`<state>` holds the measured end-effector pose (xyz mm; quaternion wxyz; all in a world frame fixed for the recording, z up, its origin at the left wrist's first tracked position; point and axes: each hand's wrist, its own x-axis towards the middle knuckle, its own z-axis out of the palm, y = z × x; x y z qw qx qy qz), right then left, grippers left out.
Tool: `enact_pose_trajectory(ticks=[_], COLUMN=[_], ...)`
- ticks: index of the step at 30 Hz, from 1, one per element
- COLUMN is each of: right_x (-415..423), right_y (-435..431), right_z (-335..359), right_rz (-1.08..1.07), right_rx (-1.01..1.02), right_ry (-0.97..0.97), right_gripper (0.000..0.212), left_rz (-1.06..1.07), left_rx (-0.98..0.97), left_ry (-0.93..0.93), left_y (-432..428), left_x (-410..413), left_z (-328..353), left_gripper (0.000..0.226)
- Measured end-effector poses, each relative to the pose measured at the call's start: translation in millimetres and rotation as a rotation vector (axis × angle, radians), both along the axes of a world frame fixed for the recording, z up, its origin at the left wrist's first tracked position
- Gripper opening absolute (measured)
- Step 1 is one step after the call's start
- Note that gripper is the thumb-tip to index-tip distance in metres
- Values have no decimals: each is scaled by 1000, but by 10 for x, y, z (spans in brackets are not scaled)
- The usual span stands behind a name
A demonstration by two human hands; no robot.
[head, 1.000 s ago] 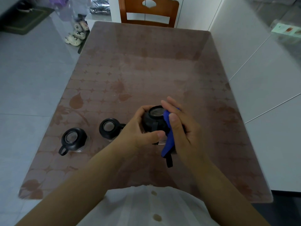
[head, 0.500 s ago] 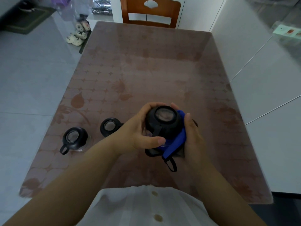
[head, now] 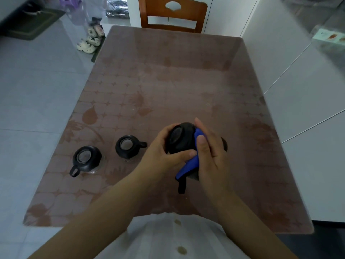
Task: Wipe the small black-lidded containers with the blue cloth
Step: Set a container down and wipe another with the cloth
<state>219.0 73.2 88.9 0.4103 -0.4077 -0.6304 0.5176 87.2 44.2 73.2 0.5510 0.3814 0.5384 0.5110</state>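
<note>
A small glass container with a black lid [head: 180, 139] is held up over the table, its lid tilted to the left. My left hand [head: 160, 156] grips it from the left side. My right hand [head: 211, 156] presses the blue cloth [head: 190, 163] against its right side; a black strap of the cloth hangs down below. Two more black-lidded containers stand on the table to the left: one [head: 127, 146] near my left hand and one [head: 86, 158] further left. A dark object [head: 224, 143] peeks out behind my right hand.
The table [head: 177, 86] has a brown patterned cover under glass. A wooden chair [head: 172, 14] stands at its far end. White cabinets [head: 298, 81] run along the right. Slippers [head: 90, 41] lie on the grey floor at the far left.
The held container has tilted so its lid faces left. My right hand has moved up along its right side with the cloth.
</note>
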Motion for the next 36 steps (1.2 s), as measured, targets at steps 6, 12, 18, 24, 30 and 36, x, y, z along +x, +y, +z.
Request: enact_pose_trajectory(ticks=[6,12,18,24,30,36], right_x=[57,231,93,85,112,195], right_y=[23,229,58,192,282,361], right_z=[0,-6,75,184,173,120], right_rz=[96,12,149,241,262,193], right_rx=[27,80,293,6,-199,-173], right_ry=[-106,-294,-308,-134,-45,-201], right_gripper=[31,50,37,29,34,26], left_rz=[-11,-83,-123,-182,-216,-259], left_rx=[-7,62,114,204,231,191], left_ry=[60,178,304,367,352,365], left_y=[-13,-38,-7,-26,-32,-62], left_x=[-63,-195,-190,-235,-246,-317], left_z=[18,79,105,142,72,77], left_gripper=[65,70,84,92,96,108])
